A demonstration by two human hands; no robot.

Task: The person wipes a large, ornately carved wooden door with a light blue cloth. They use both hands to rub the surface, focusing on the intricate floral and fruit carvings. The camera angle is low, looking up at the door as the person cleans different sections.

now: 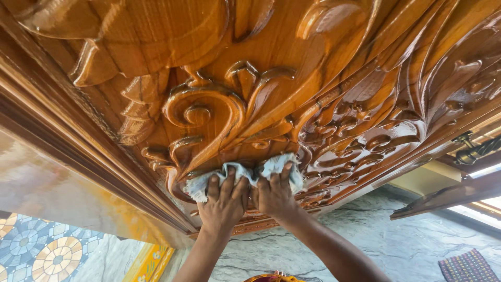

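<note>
Glossy brown wood fills our view: a carved door panel (pixel 271 89). We press a pale blue-white cloth (pixel 245 172) against its lower scrollwork, our left hand (pixel 223 204) and right hand (pixel 275 194) side by side, fingers spread flat on the cloth.

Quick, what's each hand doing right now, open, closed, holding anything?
Left hand: fingers pressed flat on the white cloth against the carved wooden door.
Right hand: likewise flat on the cloth, not clenched.
</note>
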